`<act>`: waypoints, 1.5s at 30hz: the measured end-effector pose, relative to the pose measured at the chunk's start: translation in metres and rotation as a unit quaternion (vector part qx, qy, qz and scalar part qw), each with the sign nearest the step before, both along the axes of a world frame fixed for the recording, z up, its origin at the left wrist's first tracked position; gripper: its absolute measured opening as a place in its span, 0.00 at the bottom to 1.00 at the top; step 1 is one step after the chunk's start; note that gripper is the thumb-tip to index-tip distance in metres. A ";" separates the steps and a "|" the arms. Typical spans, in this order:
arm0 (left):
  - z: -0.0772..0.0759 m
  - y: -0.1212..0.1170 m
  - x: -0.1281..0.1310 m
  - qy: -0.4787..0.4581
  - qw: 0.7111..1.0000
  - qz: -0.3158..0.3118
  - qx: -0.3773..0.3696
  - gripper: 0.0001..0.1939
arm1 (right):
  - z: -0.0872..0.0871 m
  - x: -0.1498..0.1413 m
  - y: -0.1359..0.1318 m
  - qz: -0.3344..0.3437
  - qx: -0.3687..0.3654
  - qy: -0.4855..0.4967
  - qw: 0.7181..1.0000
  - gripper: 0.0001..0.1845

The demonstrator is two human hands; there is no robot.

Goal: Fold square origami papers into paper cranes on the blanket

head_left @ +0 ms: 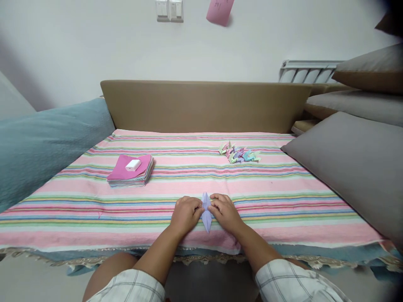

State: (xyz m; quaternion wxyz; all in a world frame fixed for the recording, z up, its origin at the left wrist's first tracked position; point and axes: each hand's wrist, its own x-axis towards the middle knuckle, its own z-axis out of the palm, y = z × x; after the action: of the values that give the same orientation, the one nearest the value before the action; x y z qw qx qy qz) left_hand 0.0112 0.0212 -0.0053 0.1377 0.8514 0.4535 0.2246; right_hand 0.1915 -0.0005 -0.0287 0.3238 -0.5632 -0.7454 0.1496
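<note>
A lavender piece of folded paper, long and pointed at both ends, lies near the front edge of the striped cloth. My left hand pinches its left side with thumb and fingers. From the right, my right hand grips the opposite side in the same way. The two thumbs are close together across the middle of the paper. Farther back to the right sits a cluster of small folded-paper pieces in green, pink, purple and blue.
To the left, a stack of coloured paper has a small white block on its pink top sheet. Grey cushions rise at the right, a blue-covered cushion at the left. A brown backrest stands behind the striped cloth.
</note>
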 end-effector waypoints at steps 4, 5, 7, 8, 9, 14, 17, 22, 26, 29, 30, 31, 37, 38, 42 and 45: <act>0.000 -0.001 0.002 -0.011 1.000 0.020 0.001 0.07 | 0.004 0.000 0.000 -0.008 -0.017 0.022 1.000 0.10; 0.000 -0.001 0.003 -0.016 1.000 0.026 0.001 0.07 | 0.005 -0.001 0.000 -0.013 -0.017 0.026 0.999 0.10; 0.000 -0.001 0.004 -0.023 0.999 0.040 0.000 0.07 | 0.005 -0.002 0.001 -0.025 -0.015 0.031 0.999 0.10; 0.000 -0.001 0.004 -0.026 0.999 0.045 0.000 0.08 | 0.004 -0.003 0.001 -0.030 -0.012 0.033 0.999 0.10; 0.001 -0.001 0.004 -0.027 0.998 0.050 -0.001 0.08 | 0.003 -0.003 0.002 -0.035 -0.009 0.033 0.999 0.10; 0.001 -0.001 0.006 -0.033 0.997 0.063 0.001 0.13 | -0.001 -0.007 0.003 -0.062 0.013 0.034 0.997 0.09; 0.000 0.000 0.008 -0.030 0.997 0.073 0.004 0.12 | -0.002 -0.011 0.003 -0.082 0.023 0.030 0.996 0.08; -0.001 -0.001 0.011 -0.006 0.995 0.095 0.020 0.10 | 0.001 -0.016 0.001 -0.109 0.020 0.027 0.993 0.08; -0.001 -0.002 0.011 0.007 0.994 0.107 0.022 0.09 | 0.002 -0.017 0.001 -0.119 0.011 0.025 0.993 0.07; -0.001 -0.003 0.011 0.008 0.994 0.104 0.023 0.08 | 0.003 -0.017 0.000 -0.120 0.011 0.023 0.992 0.06; 0.000 -0.003 0.011 0.008 0.994 0.103 0.023 0.07 | 0.003 -0.017 0.000 -0.120 0.012 0.023 0.992 0.06; 0.000 -0.003 0.011 0.009 0.995 0.101 0.024 0.07 | 0.003 -0.017 0.000 -0.119 0.013 0.022 0.993 0.06; 0.001 -0.003 0.011 0.014 0.995 0.100 0.020 0.06 | 0.001 -0.019 0.000 -0.124 0.015 0.004 0.992 0.06; 0.001 -0.002 0.012 0.016 0.995 0.101 0.020 0.06 | 0.001 -0.019 0.001 -0.127 0.014 0.000 0.992 0.06; 0.002 -0.003 0.013 0.027 0.994 0.107 0.017 0.07 | 0.002 -0.021 0.000 -0.134 0.018 -0.016 0.991 0.06; 0.002 -0.003 0.013 0.027 0.992 0.121 0.014 0.07 | 0.003 -0.021 -0.001 -0.137 0.022 -0.021 0.990 0.04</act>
State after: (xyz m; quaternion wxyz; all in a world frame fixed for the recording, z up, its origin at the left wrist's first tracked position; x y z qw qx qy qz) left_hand 0.0240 0.0183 -0.0033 0.0858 0.7978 0.5535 0.2231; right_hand 0.1704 -0.0011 -0.0258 0.3377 -0.6557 -0.6710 0.0758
